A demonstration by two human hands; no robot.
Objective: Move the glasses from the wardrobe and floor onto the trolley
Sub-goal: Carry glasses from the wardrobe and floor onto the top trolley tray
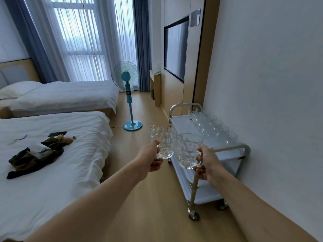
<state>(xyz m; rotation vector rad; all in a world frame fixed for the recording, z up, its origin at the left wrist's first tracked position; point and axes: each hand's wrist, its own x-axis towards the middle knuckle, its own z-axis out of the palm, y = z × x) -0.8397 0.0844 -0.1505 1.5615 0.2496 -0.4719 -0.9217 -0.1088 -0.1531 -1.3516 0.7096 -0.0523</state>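
Note:
My left hand [151, 158] grips the handle of a clear dimpled glass mug [163, 139], held upright in the air left of the trolley. My right hand [206, 163] grips a second clear dimpled mug [188, 150] by its handle, over the trolley's near left corner. The two mugs nearly touch. The white trolley [181, 122] stands against the right wall with metal rails at both ends. Several glasses [212, 127] stand in rows along the wall side of its top shelf. The wardrobe is out of view.
Two white beds fill the left side; dark clothes [35, 155] lie on the nearer one. A blue standing fan [130, 95] stands in the aisle ahead. Wooden floor [153, 198] runs between the beds and the trolley. A wall television [176, 48] hangs beyond the trolley.

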